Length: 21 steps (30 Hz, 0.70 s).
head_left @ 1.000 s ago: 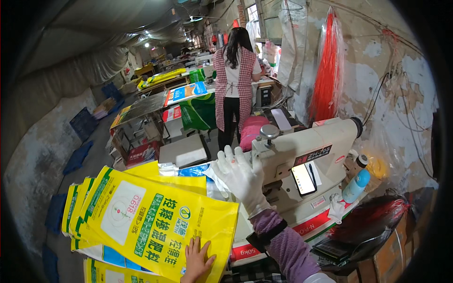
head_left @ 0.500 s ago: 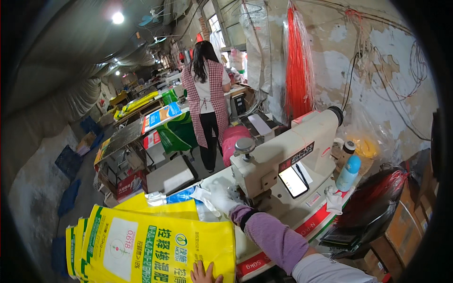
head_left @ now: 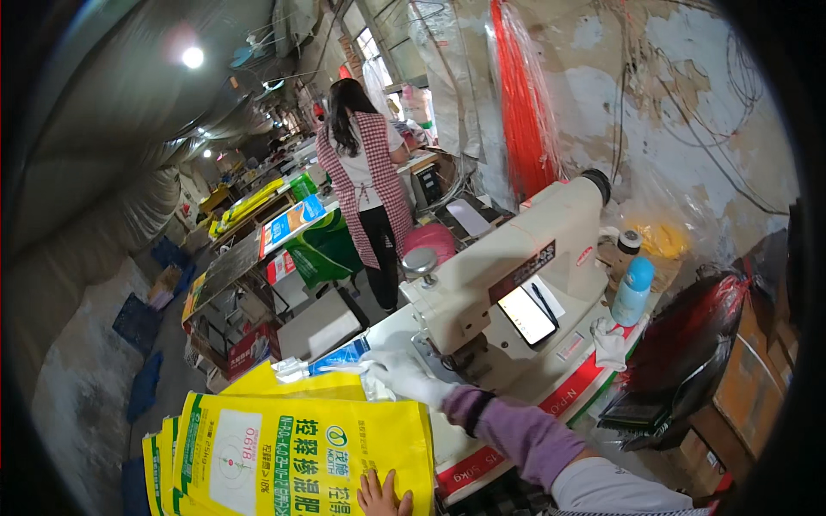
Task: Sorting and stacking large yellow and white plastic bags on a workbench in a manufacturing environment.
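Note:
My left hand [head_left: 384, 496] is bare and lies flat, fingers spread, on the top printed yellow sack [head_left: 361, 451] of a stack at the lower left. My right hand [head_left: 403, 377], in a white glove with a purple sleeve [head_left: 525, 434] behind it, reaches across to the sack's far edge, left of the sewing machine's needle end. A white and blue plastic piece [head_left: 340, 357] lies beside its fingertips. The glove's fingers blend with the white material there, so their grip is unclear. The cream sewing machine [head_left: 508, 267] stands to the right.
A lit phone [head_left: 527, 316], a pen and paper rest on the machine bed. Behind it are a blue bottle [head_left: 634, 288] and a white glove [head_left: 609, 344]. Red strands [head_left: 520, 112] hang on the wall. A person in a checked apron [head_left: 366, 172] stands ahead beside tables.
The whole view has shifted slightly. My right hand has moved nearer to the top sack's far edge. My left hand stays flat on the sack.

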### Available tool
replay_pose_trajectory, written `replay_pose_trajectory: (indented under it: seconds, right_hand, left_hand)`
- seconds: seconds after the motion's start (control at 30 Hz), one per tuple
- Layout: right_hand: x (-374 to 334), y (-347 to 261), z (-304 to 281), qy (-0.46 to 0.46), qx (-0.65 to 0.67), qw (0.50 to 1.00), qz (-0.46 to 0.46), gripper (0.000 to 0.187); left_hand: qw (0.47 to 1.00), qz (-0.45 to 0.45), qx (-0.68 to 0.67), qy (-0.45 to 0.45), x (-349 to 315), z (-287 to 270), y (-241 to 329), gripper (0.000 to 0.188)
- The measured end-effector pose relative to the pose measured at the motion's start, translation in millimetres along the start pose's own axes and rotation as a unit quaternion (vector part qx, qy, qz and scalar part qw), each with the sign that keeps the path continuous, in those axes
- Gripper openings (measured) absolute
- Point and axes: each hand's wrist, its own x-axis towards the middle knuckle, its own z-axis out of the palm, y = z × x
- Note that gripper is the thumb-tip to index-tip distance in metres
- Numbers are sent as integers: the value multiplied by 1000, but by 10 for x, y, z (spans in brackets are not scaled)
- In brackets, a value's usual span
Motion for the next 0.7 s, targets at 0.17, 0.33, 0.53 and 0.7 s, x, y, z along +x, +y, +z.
replay_pose_trajectory:
  seconds: [0.17,0.33,0.53,0.7]
  right_hand:
    - [-1460,-294,-1368,-127,378,917,12,31]
    - [-3438,689,-2291,181,321,918,144,27]
    - [-5775,708,-2866,565,318,683,338,25]
    - [-7450,973,-3208,738,231,612,164,24]
  left_hand:
    - [1000,4,-6,-23,80,105,-129,63]
    - [994,107,-4,30,191,249,-425,61]
    - [991,92,95,-3,174,-144,-173,59]
    - [929,8,-358,-88,185,-66,-140,59]
